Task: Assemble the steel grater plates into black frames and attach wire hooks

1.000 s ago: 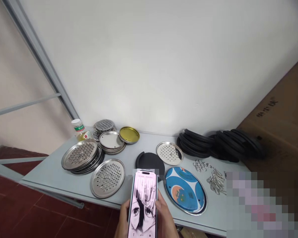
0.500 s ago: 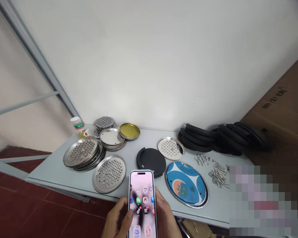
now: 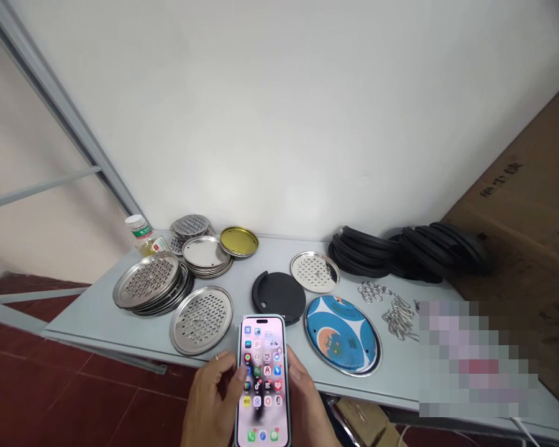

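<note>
Both hands held a phone (image 3: 262,380) upright before the grey table (image 3: 97,316): the right hand (image 3: 307,406) gripped its edge, while the left hand (image 3: 212,400) seemingly touched the screen with its thumb. A perforated steel disc (image 3: 201,320) lay just beyond.

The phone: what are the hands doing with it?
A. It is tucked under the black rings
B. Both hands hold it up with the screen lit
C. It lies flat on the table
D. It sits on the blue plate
B: the phone is held between the left hand and the right hand, with its screen showing app icons.
</note>
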### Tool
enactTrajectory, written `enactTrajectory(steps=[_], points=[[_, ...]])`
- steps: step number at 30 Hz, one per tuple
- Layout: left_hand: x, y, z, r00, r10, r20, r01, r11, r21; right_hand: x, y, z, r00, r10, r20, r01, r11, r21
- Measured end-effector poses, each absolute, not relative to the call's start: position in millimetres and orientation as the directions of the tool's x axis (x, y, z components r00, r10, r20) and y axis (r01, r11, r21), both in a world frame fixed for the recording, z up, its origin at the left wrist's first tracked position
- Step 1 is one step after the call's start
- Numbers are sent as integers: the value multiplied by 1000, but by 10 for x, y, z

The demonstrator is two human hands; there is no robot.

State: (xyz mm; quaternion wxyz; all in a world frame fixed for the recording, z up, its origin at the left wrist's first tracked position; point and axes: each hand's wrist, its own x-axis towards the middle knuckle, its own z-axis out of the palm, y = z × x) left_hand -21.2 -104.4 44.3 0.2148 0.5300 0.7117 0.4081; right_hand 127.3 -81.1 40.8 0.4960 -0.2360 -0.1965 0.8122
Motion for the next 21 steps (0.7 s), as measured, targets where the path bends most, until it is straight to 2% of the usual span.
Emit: enactTrajectory(steps=[3, 9, 15, 18, 21], points=[[-289, -1122, 351, -368, 924, 105, 529, 115, 841, 1298, -808, 451, -376, 901, -215, -695, -428, -578], [-280, -1176, 408, -307, 946, -101, 413, 228, 882, 1337, -805, 528, -342, 917, -205, -688, -392, -611], [-299, -1266, 261, -396, 885, -245, 212, 347, 914, 1342, -820, 625, -347, 916, -202, -714, -398, -576], [-232, -1349, 185, -353, 907, -230, 70, 271, 960, 1376, -804, 623, -344, 916, -206, -705, -396, -588], [-115, -1395, 157, -215, 962, -166, -88, 151, 985, 1409, -780, 590, -339, 913, -228, -685, -405, -606]])
